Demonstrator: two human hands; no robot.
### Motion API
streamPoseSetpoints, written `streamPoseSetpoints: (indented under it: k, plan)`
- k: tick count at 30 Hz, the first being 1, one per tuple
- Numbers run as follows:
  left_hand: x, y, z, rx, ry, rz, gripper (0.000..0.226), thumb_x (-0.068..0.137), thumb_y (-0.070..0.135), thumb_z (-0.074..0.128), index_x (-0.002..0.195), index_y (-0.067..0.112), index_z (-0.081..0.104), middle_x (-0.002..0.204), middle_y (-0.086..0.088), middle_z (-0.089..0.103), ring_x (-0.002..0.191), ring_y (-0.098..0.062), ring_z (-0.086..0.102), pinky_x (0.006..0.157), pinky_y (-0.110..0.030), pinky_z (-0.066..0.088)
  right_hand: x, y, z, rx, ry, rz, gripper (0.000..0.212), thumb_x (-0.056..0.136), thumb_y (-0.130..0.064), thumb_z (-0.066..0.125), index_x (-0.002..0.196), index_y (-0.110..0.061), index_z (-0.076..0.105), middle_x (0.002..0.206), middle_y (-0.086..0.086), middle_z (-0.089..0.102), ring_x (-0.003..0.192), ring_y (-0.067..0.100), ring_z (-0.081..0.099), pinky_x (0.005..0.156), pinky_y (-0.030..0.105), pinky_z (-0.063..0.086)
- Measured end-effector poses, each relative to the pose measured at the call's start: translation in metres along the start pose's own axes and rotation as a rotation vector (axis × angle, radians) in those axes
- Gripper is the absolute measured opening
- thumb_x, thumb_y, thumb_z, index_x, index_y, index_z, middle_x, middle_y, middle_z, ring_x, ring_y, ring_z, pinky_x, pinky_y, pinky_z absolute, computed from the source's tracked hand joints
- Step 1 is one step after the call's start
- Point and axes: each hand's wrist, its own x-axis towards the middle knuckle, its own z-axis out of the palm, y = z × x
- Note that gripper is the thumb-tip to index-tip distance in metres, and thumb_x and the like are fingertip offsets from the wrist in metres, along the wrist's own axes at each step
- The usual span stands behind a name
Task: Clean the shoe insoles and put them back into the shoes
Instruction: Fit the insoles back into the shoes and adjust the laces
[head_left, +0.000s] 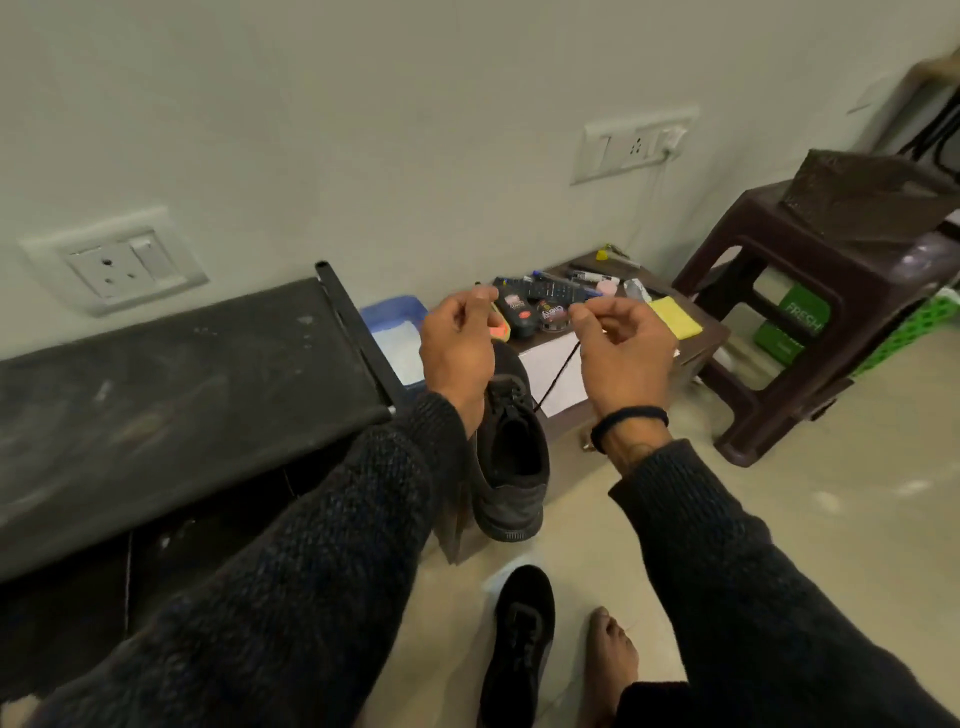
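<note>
A black lace-up shoe (511, 457) stands on a low brown table (696, 340) in front of me, its opening facing up. Both hands are raised above it. My right hand (621, 353) pinches a black shoelace (558, 376) that runs down to the shoe's eyelets. My left hand (457, 348) has its fingers curled and pinched together; the lace end in it is too thin to make out. A second black shoe (519, 639) lies on the floor below, beside a bare foot (613, 654). No insole is visible.
The low table also carries shoe polish tins (550, 317), pens, a yellow sponge (675, 317) and a white paper (556, 374). A blue tray (395, 332) sits by the wall. A black bench (171, 384) is at left, a brown plastic stool (836, 312) at right.
</note>
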Motion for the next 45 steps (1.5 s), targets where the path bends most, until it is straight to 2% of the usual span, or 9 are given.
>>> streamPoseSetpoints:
  k: [3,9,13,17,23,27,30,38,45]
  plan:
    - [0.014,0.041,-0.002,0.062,-0.013,0.088,0.024,0.104,0.018,0.054,0.101,0.006,0.074,0.083,0.005,0.071,0.076,0.003,0.064,0.071,-0.012,0.048,0.017,-0.037,-0.005,-0.070,-0.086,-0.049,0.013,0.086,-0.017,0.076,0.088,-0.027,0.067,0.089,-0.005,0.075,0.087,0.009,0.071,0.081,0.027,0.059]
    - [0.011,0.123,-0.015,0.132,-0.141,0.251,0.015,0.099,0.020,0.063,0.106,0.013,0.073,0.083,-0.003,0.075,0.070,-0.008,0.064,0.071,-0.025,0.055,0.023,-0.112,-0.022,-0.114,-0.255,-0.133,0.023,0.097,-0.009,0.061,0.118,-0.017,0.063,0.085,-0.002,0.077,0.072,0.014,0.072,0.067,0.030,0.062]
    - [-0.003,0.160,-0.020,0.160,-0.175,0.299,0.014,0.099,0.016,0.063,0.102,0.010,0.075,0.083,-0.004,0.077,0.074,-0.014,0.071,0.073,-0.026,0.061,0.018,-0.147,-0.026,-0.178,-0.339,-0.227,0.069,0.099,-0.010,0.054,0.156,-0.033,0.024,0.087,-0.003,0.077,0.073,0.012,0.072,0.069,0.027,0.060]
    - [-0.015,0.186,-0.019,0.274,-0.245,0.326,0.018,0.096,0.004,0.062,0.111,0.007,0.071,0.091,-0.010,0.075,0.080,-0.016,0.074,0.077,-0.026,0.061,0.014,-0.173,-0.032,-0.358,-0.363,-0.360,0.088,0.096,-0.010,0.059,0.160,-0.030,0.003,0.078,-0.008,0.074,0.068,0.004,0.069,0.069,0.019,0.056]
    - [-0.031,0.211,-0.006,0.427,-0.257,0.349,0.013,0.093,0.005,0.069,0.105,0.003,0.073,0.088,-0.010,0.076,0.073,-0.014,0.075,0.071,-0.027,0.063,0.012,-0.191,-0.036,-0.456,-0.328,-0.424,0.078,0.089,-0.021,0.076,0.150,-0.017,0.026,0.067,-0.006,0.069,0.075,0.009,0.068,0.079,0.029,0.054]
    - [-0.035,0.213,0.000,0.524,-0.237,0.393,0.012,0.089,0.014,0.075,0.100,0.009,0.078,0.089,-0.007,0.076,0.079,-0.016,0.074,0.078,-0.033,0.063,0.015,-0.196,-0.034,-0.419,-0.362,-0.381,0.018,0.092,-0.027,0.072,0.105,-0.015,0.069,0.077,-0.004,0.075,0.077,0.012,0.072,0.080,0.037,0.062]
    - [-0.040,0.217,0.003,0.586,-0.255,0.440,0.013,0.087,0.020,0.078,0.098,0.015,0.080,0.095,-0.004,0.077,0.088,-0.016,0.071,0.084,-0.034,0.060,0.013,-0.203,-0.034,-0.380,-0.381,-0.365,0.021,0.100,-0.028,0.061,0.086,-0.018,0.075,0.079,-0.001,0.076,0.072,0.013,0.073,0.074,0.032,0.063]
    - [-0.042,0.218,0.007,0.624,-0.247,0.462,0.008,0.086,0.016,0.077,0.092,0.015,0.082,0.088,-0.005,0.077,0.085,-0.019,0.072,0.085,-0.036,0.060,0.013,-0.213,-0.032,-0.166,-0.507,-0.159,0.018,0.100,-0.016,0.060,0.092,-0.009,0.075,0.091,0.017,0.072,0.078,0.021,0.072,0.068,0.024,0.061]
    - [-0.042,0.213,0.012,0.546,-0.167,0.460,0.008,0.084,0.015,0.075,0.082,0.015,0.082,0.077,-0.005,0.076,0.076,-0.020,0.072,0.073,-0.032,0.061,0.011,-0.208,-0.025,-0.053,-0.503,-0.198,0.018,0.101,-0.016,0.059,0.100,-0.008,0.075,0.097,0.009,0.074,0.083,0.016,0.073,0.067,0.019,0.058]
